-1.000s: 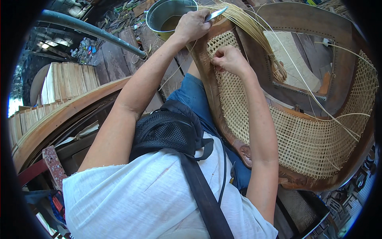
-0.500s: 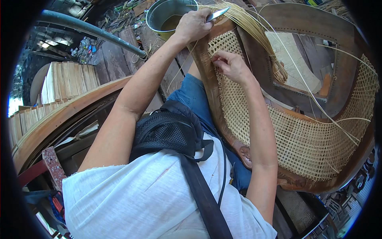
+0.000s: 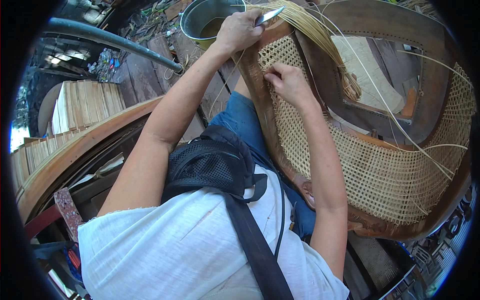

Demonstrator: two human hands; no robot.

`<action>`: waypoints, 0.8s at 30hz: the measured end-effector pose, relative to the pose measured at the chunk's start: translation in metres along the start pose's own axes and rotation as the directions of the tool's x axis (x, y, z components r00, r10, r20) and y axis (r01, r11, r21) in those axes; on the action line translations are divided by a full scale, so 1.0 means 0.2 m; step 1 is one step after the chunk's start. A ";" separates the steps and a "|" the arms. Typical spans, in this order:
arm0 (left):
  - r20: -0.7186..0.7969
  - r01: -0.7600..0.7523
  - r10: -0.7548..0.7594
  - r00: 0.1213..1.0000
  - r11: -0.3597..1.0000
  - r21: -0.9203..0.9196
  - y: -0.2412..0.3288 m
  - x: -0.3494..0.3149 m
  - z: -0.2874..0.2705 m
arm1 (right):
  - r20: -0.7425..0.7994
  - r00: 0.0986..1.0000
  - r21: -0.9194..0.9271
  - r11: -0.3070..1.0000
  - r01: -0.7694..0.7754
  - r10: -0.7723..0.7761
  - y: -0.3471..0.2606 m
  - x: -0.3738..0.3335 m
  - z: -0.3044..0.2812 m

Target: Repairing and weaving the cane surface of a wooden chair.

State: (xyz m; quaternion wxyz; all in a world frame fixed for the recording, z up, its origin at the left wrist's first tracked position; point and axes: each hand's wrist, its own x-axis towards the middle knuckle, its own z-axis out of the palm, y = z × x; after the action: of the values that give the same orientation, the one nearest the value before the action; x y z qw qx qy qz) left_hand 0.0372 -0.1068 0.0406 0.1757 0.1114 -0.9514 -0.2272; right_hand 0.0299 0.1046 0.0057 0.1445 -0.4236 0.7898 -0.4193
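My left hand is closed round a knife at the top of the wooden chair frame; its pale, pointed blade sticks out to the right and the handle is hidden in the fist. Lower and to the right, my right hand is pinched at the edge of the woven cane panel, close to the frame's inner rim. What the fingertips grip there is too small to make out. A bundle of loose cane strands drapes over the frame, and one long pale strand crosses its opening.
A metal bucket with brownish liquid stands beyond my left hand. A metal pole slants across the upper left. Stacked wooden slats and a curved wooden rail lie at the left. Scraps litter the plank floor.
The frame and cane panel have shifted slightly up in the picture. My left hand has drifted a little left with the knife; my right hand stays pinched at the panel's edge.
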 end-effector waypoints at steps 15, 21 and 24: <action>-0.074 -0.075 0.066 0.995 0.989 -0.126 0.06 0.00 -0.06 | 0.374 0.824 0.293 0.789 -0.541 0.426 0.02 0.12 -0.08; -0.013 -0.056 0.056 0.998 0.998 0.007 0.02 0.01 -0.02 | 0.419 0.774 0.274 0.746 -0.607 0.475 0.06 0.16 -0.07; 0.100 -0.073 0.094 0.991 0.978 -0.194 0.04 0.04 -0.07 | 0.377 0.771 0.324 0.707 -0.628 0.512 0.05 0.12 -0.08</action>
State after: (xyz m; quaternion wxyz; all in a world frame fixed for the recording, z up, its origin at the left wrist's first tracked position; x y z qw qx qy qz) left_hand 0.0342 -0.1081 0.0573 0.1429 0.0417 -0.9374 -0.3150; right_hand 0.0007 0.0974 0.0096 0.4601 -0.1641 0.7427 -0.4581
